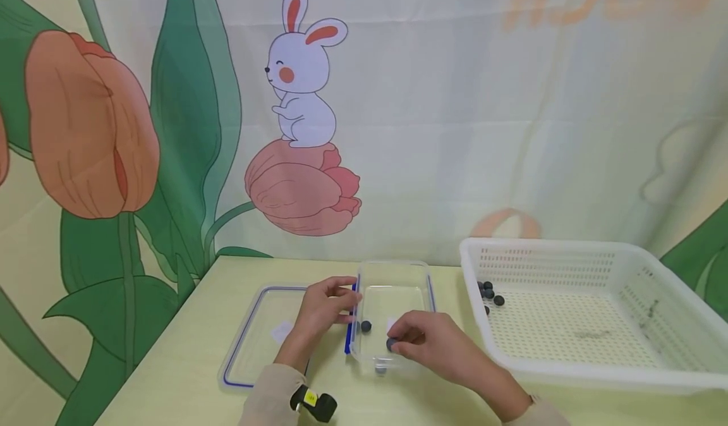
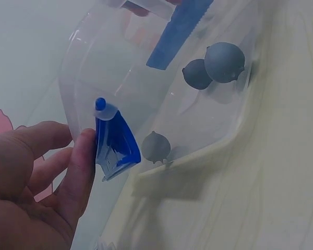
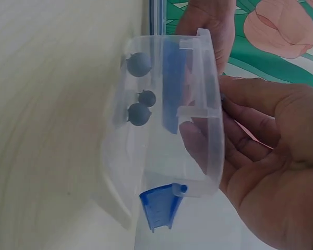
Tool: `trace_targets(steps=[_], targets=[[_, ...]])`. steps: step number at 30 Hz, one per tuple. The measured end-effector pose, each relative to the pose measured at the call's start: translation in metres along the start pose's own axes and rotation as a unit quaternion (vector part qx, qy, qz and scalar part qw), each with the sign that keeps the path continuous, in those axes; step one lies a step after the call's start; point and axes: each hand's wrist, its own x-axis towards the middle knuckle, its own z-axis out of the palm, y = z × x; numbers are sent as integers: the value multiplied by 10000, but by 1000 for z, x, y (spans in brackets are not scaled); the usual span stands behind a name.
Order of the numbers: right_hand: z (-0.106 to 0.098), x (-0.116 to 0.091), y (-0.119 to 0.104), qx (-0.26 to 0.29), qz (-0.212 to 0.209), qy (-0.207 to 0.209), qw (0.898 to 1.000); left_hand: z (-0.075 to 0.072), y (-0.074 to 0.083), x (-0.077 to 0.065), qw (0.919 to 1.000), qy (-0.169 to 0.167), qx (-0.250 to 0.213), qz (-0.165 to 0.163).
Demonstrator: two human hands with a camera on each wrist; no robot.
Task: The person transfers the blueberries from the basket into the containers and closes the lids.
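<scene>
A clear plastic container [image 1: 395, 263] with blue side clips [image 2: 117, 148] stands on the table. My left hand [image 1: 325, 306] holds its left side, fingertips at the rim and beside a clip. Over the near part of the container, my right hand [image 1: 440, 347] pinches a blueberry [image 1: 392, 344] between thumb and fingers. Another blueberry [image 1: 366, 326] lies inside by the left wall. The left wrist view shows several dark blueberries [image 2: 225, 62] low in the container, through its wall. In the right wrist view, the right fingers [image 3: 255, 96] reach over the rim and mostly hide the pinched blueberry.
A clear lid [image 1: 253, 325] with a blue seal lies left of the container, partly under the left forearm. At the right stands a large white perforated basket [image 1: 569, 372] with several blueberries [image 1: 498, 300] in its left corner. A printed curtain [image 1: 409, 129] hangs behind the table.
</scene>
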Motion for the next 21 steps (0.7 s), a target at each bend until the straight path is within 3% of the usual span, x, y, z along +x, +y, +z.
trace_targets(steps=[21], targets=[[-6,-1,0,-228,94,-251,9994,0,1,-2,10000,49,-6,52]])
